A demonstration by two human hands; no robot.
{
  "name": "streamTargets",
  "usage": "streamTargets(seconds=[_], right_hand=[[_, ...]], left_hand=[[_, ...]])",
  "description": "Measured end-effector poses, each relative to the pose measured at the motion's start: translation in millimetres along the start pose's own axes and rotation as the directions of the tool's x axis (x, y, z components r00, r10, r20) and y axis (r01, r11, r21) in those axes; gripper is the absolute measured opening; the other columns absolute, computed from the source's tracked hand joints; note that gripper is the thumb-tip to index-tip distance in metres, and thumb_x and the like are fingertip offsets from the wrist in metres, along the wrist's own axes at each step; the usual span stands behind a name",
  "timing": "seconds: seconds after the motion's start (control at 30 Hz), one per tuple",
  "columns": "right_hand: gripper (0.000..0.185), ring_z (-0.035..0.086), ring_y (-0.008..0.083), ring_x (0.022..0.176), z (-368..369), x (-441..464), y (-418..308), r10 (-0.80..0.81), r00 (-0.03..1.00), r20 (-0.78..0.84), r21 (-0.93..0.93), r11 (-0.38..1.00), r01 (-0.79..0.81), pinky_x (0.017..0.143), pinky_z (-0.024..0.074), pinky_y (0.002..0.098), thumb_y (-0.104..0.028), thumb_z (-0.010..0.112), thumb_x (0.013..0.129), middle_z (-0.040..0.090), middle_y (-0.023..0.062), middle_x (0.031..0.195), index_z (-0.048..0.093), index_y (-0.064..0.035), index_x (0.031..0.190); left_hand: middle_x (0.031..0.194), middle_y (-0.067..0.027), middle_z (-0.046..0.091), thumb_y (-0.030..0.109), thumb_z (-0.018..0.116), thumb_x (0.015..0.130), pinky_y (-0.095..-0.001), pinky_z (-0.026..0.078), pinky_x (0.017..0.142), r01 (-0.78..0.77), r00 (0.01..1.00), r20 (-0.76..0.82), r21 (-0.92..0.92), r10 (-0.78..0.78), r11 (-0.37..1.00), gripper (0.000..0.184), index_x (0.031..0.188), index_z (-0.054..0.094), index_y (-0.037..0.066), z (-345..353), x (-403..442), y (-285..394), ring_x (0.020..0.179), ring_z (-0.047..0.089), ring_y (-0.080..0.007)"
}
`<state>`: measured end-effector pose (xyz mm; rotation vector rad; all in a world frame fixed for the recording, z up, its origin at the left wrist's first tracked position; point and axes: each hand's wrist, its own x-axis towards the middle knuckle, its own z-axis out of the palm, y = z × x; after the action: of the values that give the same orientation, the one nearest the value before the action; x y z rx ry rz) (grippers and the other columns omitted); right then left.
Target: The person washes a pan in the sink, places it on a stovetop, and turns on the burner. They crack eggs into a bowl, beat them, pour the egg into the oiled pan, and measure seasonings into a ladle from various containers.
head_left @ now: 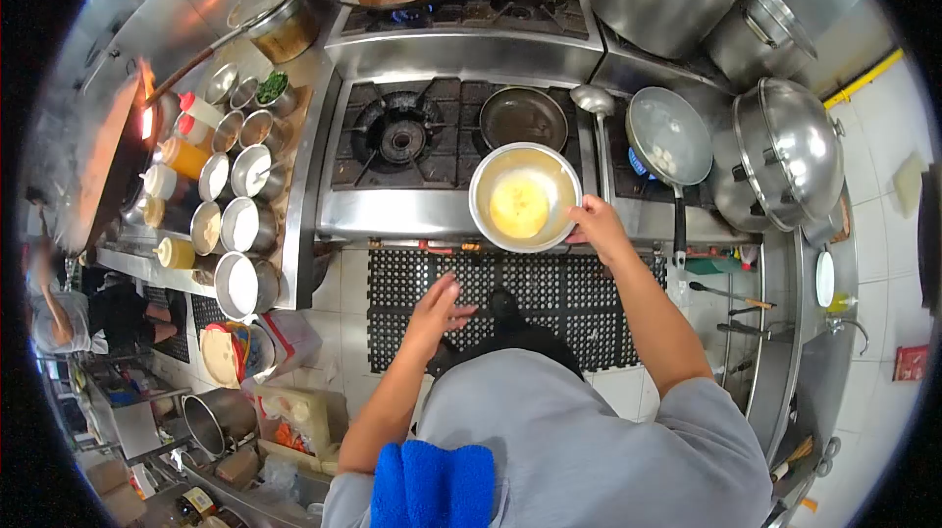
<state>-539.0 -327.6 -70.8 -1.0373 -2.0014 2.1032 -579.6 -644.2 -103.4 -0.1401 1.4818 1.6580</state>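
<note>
Bowl (558, 172) of yellow liquid (519, 206) in grip, a cook stands at a steel stove (373, 215) in a busy kitchen, seen in the head view. The right hand (595, 227) is clamped on the bowl's rim; the left hand (439, 316) hangs open with fingers apart, touching nothing, over the rubber mat (392, 273). The bowl is held over the stove's front edge, near a dark, round frying pan (524, 119). The liquid is gathered in the bowl's bottom, and none shows in the dark pan. How thoroughly it is mixed, I cannot tell.

The bowl is smooth, dull metal; its contents look wet, with paler froth. Beside a long-handled ladle (593, 101), a gray pan (668, 115) holds pale, soft-looking lumps (664, 157) in cloudy liquid above blue flame (637, 163).
</note>
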Motion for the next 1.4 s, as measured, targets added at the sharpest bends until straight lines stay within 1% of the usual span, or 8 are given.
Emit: streamTargets(seconds=[0.13,0.3,0.5,0.83,0.9,1.2,1.33,1.4], right_hand=[[0.018,0.063,0.0172,0.057,-47.7,52.7,-20.2,-0.07,0.995,-0.076,-0.128,0.99,0.059,0.05,0.0556,0.029,-0.012,0.06,0.082,0.056,0.0083,0.07,0.049,0.0003,0.075],[0.017,0.064,0.0168,0.058,-90.4,113.1,-44.8,-0.21,0.972,-0.102,-0.326,0.931,0.166,0.049,0.054,0.0276,-0.014,0.06,0.083,0.061,0.0098,0.073,0.056,0.0028,0.082],[0.021,0.064,0.0182,0.057,-104.5,170.0,-58.5,-0.241,0.968,-0.062,-0.448,0.874,0.189,0.048,0.0529,0.0292,-0.017,0.058,0.081,0.063,0.0127,0.071,0.056,0.0039,0.079],[0.021,0.064,0.0198,0.052,-91.9,210.2,-69.8,-0.261,0.965,-0.033,-0.66,0.73,0.175,0.051,0.0507,0.032,-0.02,0.058,0.08,0.064,0.0132,0.067,0.058,0.0011,0.079],[0.02,0.064,0.0194,0.053,-90.1,214.1,-70.7,-0.284,0.959,-0.008,-0.669,0.714,0.206,0.052,0.0507,0.0321,-0.02,0.057,0.081,0.064,0.0131,0.068,0.058,0.0006,0.08],[0.021,0.063,0.0182,0.053,-81.9,214.2,-86.7,-0.209,0.978,0.026,-0.657,0.734,0.174,0.053,0.0527,0.0305,-0.019,0.057,0.082,0.063,0.0121,0.069,0.059,0.0023,0.084],[0.023,0.063,0.0188,0.056,-99.4,239.9,-77.1,-0.053,0.997,0.054,-0.467,0.881,0.072,0.053,0.0546,0.0305,-0.019,0.059,0.083,0.063,0.0127,0.076,0.059,0.0032,0.088],[0.024,0.064,0.0196,0.063,-105.2,237.9,-83.8,0.012,0.998,0.066,-0.366,0.93,0.013,0.057,0.056,0.031,-0.019,0.06,0.083,0.063,0.0118,0.083,0.058,0.0023,0.093]], left_hand=[[0.124,-0.0114,0.05,0.032,0.054,0.09,-0.0339,0.05,0.072,0.107,0.961,-0.255,-0.007,-0.106,0.994,0.056,0.136,0.037,0.005,-48.7,-6.8,-70.6,0.089,0.063,-0.0243],[0.118,-0.0134,0.052,0.031,0.054,0.088,-0.0378,0.052,0.065,0.234,0.766,-0.566,-0.194,-0.304,0.953,0.054,0.133,0.038,0.008,-108.2,-38.2,-180.5,0.083,0.065,-0.0284],[0.119,-0.0164,0.049,0.031,0.05,0.088,-0.0407,0.051,0.06,0.231,0.592,-0.641,-0.446,-0.488,0.865,0.047,0.128,0.041,0.007,-119.1,-85.6,-284.1,0.083,0.064,-0.0328],[0.118,-0.014,0.049,0.031,0.048,0.089,-0.0412,0.051,0.067,0.294,0.724,-0.596,-0.192,-0.349,0.936,0.046,0.127,0.041,0.006,-77.8,-81.9,-276.1,0.09,0.062,-0.0322],[0.119,-0.013,0.048,0.031,0.048,0.089,-0.0418,0.05,0.07,0.222,0.671,-0.607,-0.384,-0.426,0.896,0.045,0.127,0.041,0.007,-70.1,-71.4,-257.0,0.092,0.062,-0.0321],[0.113,-0.0108,0.053,0.034,0.055,0.086,-0.0389,0.048,0.071,0.295,0.664,-0.588,-0.361,-0.461,0.885,0.051,0.128,0.043,0.008,-51.1,-49.5,-233.4,0.094,0.061,-0.0282],[0.109,-0.0091,0.058,0.04,0.062,0.082,-0.0298,0.043,0.068,0.227,0.866,-0.438,-0.089,-0.243,0.97,0.057,0.126,0.049,0.007,-7.9,27.9,-154.5,0.094,0.056,-0.0158],[0.12,-0.0153,0.055,0.04,0.064,0.081,-0.0292,0.041,0.09,0.121,0.923,-0.373,0.054,-0.093,0.991,0.068,0.129,0.043,-0.003,14.6,78.5,-118.7,0.11,0.051,-0.0204]])
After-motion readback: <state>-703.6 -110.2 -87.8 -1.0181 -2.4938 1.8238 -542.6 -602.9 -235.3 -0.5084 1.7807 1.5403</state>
